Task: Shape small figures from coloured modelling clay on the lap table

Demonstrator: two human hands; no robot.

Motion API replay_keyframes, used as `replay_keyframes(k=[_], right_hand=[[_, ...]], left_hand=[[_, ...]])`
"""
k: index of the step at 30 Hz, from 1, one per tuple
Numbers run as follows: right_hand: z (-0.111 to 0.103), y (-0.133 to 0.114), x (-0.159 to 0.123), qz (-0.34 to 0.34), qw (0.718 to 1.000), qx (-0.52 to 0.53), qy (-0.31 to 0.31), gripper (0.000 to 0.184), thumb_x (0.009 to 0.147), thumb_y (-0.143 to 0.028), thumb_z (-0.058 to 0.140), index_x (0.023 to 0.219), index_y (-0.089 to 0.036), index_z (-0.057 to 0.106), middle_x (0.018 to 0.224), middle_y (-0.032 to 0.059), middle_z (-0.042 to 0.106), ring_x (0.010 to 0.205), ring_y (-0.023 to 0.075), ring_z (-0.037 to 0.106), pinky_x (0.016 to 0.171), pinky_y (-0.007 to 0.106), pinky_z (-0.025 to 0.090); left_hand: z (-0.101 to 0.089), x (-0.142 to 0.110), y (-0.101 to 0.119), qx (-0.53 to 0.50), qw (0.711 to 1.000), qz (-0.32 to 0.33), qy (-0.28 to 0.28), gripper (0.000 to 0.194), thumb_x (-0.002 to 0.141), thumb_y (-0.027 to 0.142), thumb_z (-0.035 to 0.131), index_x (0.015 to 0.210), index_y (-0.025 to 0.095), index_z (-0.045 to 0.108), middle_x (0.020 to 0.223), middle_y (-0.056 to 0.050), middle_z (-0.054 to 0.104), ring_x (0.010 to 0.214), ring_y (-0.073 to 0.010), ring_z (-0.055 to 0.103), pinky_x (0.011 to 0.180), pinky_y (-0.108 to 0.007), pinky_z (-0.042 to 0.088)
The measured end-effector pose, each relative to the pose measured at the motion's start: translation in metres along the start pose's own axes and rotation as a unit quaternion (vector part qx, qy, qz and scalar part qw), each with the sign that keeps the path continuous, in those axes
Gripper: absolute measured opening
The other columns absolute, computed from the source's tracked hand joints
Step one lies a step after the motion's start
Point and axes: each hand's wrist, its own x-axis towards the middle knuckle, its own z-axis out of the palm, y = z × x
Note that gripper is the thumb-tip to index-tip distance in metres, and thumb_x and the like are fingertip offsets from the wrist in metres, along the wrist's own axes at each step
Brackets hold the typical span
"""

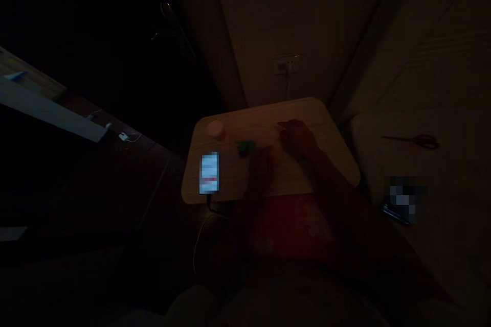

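Observation:
The view is very dark. My right hand (299, 138) is over a small wooden table (314, 112), its fingers closed around something small with a pale tip and a bit of red, too dim to name. Nearer to me and to the left, my left hand (262, 166) is low over the tabletop; its fingers are lost in shadow. A faint orange patch shows by its fingertips. Just beyond this hand lies a green leafy-looking piece (245, 147). Farther left stands a small round pinkish container or lid (215, 129).
A lit phone (209, 172) with a cable (210, 204) lies at the table's left edge. Beyond the table is a wall socket (286, 65) with a plugged-in cord. To the right, scissors (416, 140) and a dark shiny object (399, 212) rest on a pale surface.

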Motion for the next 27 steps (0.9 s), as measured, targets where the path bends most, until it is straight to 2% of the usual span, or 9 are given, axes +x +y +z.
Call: replay_keyframes(k=[3, 5, 7, 9, 12, 15, 18, 24, 27], right_hand=[[0.009, 0.01, 0.011, -0.022, 0.998, -0.031, -0.047, 0.026, 0.095, -0.022, 0.06, 0.109, -0.014, 0.08, 0.112, 0.0221, 0.074, 0.106, 0.0349, 0.064, 0.095, 0.048, 0.051], [0.011, 0.01, 0.01, -0.039, 0.999, -0.012, -0.031, 0.028, 0.097, -0.023, 0.055, 0.11, -0.014, 0.078, 0.112, 0.0211, 0.075, 0.106, 0.0339, 0.064, 0.098, 0.049, 0.051], [0.008, 0.007, 0.004, -0.043, 0.998, 0.042, 0.016, 0.031, 0.099, -0.027, 0.052, 0.118, -0.015, 0.074, 0.116, 0.019, 0.076, 0.105, 0.032, 0.066, 0.098, 0.049, 0.052], [0.005, -0.001, -0.008, -0.027, 0.991, 0.117, 0.059, 0.03, 0.1, -0.034, 0.053, 0.119, -0.018, 0.071, 0.115, 0.0158, 0.077, 0.1, 0.0296, 0.069, 0.093, 0.046, 0.056], [0.002, -0.015, -0.032, 0.021, 0.973, 0.215, 0.08, 0.028, 0.102, -0.041, 0.054, 0.112, -0.022, 0.072, 0.108, 0.0097, 0.079, 0.097, 0.0253, 0.072, 0.087, 0.04, 0.058], [0.002, -0.022, -0.055, 0.062, 0.959, 0.256, 0.102, 0.028, 0.101, -0.044, 0.057, 0.109, -0.023, 0.074, 0.106, 0.0078, 0.079, 0.097, 0.0247, 0.072, 0.09, 0.04, 0.057], [0.003, -0.019, -0.072, 0.098, 0.952, 0.264, 0.124, 0.027, 0.099, -0.042, 0.058, 0.105, -0.023, 0.075, 0.105, 0.0083, 0.079, 0.098, 0.0253, 0.072, 0.092, 0.041, 0.056], [0.001, -0.014, -0.081, 0.118, 0.93, 0.296, 0.185, 0.028, 0.098, -0.043, 0.058, 0.109, -0.023, 0.074, 0.114, 0.0093, 0.077, 0.108, 0.0261, 0.069, 0.097, 0.043, 0.054], [0.0, -0.016, -0.081, 0.123, 0.924, 0.312, 0.181, 0.026, 0.098, -0.042, 0.058, 0.103, -0.023, 0.075, 0.107, 0.0088, 0.077, 0.102, 0.0254, 0.069, 0.094, 0.042, 0.055]], left_hand=[[-0.001, -0.001, 0.002, 0.017, 1.0, 0.003, 0.009, 0.027, 0.103, 0.024, 0.05, 0.121, 0.018, 0.069, 0.118, -0.014, 0.063, 0.111, -0.0296, 0.059, 0.108, -0.047, 0.045], [-0.001, -0.002, 0.003, 0.033, 0.999, 0.015, -0.001, 0.025, 0.103, 0.023, 0.051, 0.115, 0.017, 0.071, 0.115, -0.013, 0.062, 0.11, -0.0288, 0.06, 0.107, -0.046, 0.046], [0.0, -0.002, 0.003, 0.048, 0.999, 0.023, -0.009, 0.026, 0.103, 0.021, 0.049, 0.117, 0.016, 0.071, 0.114, -0.012, 0.062, 0.11, -0.0282, 0.06, 0.107, -0.046, 0.047], [0.0, -0.003, 0.003, 0.065, 0.998, 0.023, -0.007, 0.031, 0.103, 0.019, 0.048, 0.127, 0.016, 0.067, 0.118, -0.013, 0.06, 0.112, -0.0281, 0.06, 0.108, -0.045, 0.048], [0.0, -0.005, 0.004, 0.086, 0.995, 0.045, -0.017, 0.042, 0.099, 0.02, 0.054, 0.14, 0.016, 0.058, 0.126, -0.014, 0.057, 0.118, -0.0292, 0.058, 0.11, -0.046, 0.047], [0.0, -0.007, 0.006, 0.099, 0.991, 0.082, -0.043, 0.045, 0.095, 0.021, 0.062, 0.14, 0.017, 0.057, 0.127, -0.015, 0.055, 0.119, -0.0303, 0.056, 0.11, -0.047, 0.048], [0.002, -0.006, 0.008, 0.083, 0.991, 0.09, -0.051, 0.041, 0.096, 0.015, 0.056, 0.137, 0.017, 0.058, 0.127, -0.014, 0.054, 0.118, -0.0281, 0.056, 0.11, -0.046, 0.049], [0.011, 0.017, 0.013, 0.079, 0.993, 0.082, -0.019, 0.041, 0.095, 0.015, 0.058, 0.136, 0.018, 0.058, 0.124, -0.014, 0.055, 0.115, -0.0272, 0.057, 0.108, -0.044, 0.05], [0.019, 0.035, 0.011, 0.101, 0.991, 0.09, -0.02, 0.04, 0.094, 0.013, 0.057, 0.133, 0.018, 0.06, 0.123, -0.014, 0.058, 0.113, -0.028, 0.059, 0.104, -0.044, 0.051]])
